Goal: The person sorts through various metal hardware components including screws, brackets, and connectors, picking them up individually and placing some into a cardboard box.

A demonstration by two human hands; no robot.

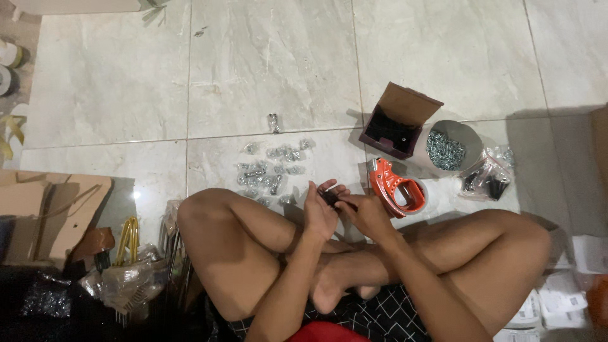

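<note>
1. Pale marble floor tiles (272, 57) spread out in front of us, and we sit cross-legged on them, knees wide apart.
2. Our left hand (318, 212) and right hand (366, 215) meet just above our shins, both closed around a small dark part (331, 198) — the left cups it from one side, the right pinches it from the other, and it is too small for us to make out what it is.
3. Just beyond our hands lies a scatter of small clear bags of silver hardware (272, 170), with one bag (273, 122) lying apart, farther out.
4. Just beside our right hand rests an orange tape dispenser (394, 187).
5. Past it stands an open dark box with a brown lid flap (398, 121), and next to that a grey bowl of metal pieces (448, 147).
6. Near the bowl sits a clear bag of dark parts (486, 177).
7. By our left knee we see flattened cardboard (54, 209) and crumpled plastic — a yellow loop (128, 237) pokes out of it.
</note>
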